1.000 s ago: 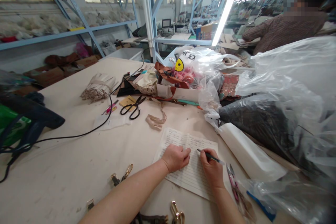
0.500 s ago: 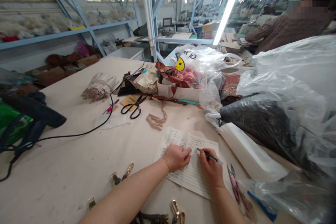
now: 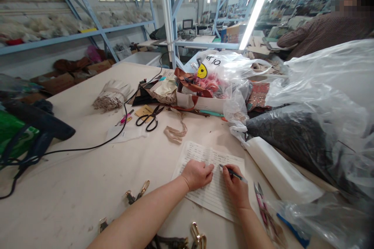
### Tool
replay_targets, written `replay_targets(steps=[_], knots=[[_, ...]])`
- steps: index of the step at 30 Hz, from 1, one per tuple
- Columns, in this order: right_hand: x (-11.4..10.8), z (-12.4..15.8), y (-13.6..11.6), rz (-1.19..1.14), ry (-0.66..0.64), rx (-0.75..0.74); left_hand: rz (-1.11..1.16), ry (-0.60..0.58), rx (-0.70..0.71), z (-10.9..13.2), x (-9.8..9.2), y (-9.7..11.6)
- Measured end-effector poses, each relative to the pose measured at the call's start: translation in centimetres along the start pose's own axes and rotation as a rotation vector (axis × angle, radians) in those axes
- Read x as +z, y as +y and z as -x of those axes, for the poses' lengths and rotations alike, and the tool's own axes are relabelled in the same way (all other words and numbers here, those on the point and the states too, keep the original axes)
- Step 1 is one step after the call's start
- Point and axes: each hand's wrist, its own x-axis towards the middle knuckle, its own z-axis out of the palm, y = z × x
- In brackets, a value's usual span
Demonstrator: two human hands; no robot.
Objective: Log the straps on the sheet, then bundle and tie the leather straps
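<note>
A lined sheet of paper (image 3: 214, 198) with handwriting on its upper part lies flat on the table. My right hand (image 3: 236, 190) grips a dark pen (image 3: 236, 174), its tip touching or just above the writing lines. On the left part of the sheet rests my left hand (image 3: 196, 176), its fingers curled under and no object visible in them. Straps with gold metal clasps (image 3: 198, 235) lie near and partly under my left forearm. Thread snips with pink handles (image 3: 262, 204) lie to the right of my right hand.
Black-handled scissors (image 3: 150, 118), a beige strip (image 3: 175, 134) and a black cable (image 3: 87, 149) lie farther back. A filled box (image 3: 201, 103) stands at the back. Plastic-wrapped goods (image 3: 292, 132) and a white roll (image 3: 282, 169) border the right side. A person (image 3: 330, 31) sits beyond.
The camera view has shifted very slightly. Both hands and the pen stay in nearly the same place on the sheet. The person at the far right has moved a little.
</note>
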Motion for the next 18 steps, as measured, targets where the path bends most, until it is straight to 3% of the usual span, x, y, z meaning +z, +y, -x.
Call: replay_targets(steps=[18], knots=[[0.27, -0.01, 0.62, -0.014, 0.03, -0.032, -0.001, 0.004, 0.0, 0.04, -0.05, -0.03]])
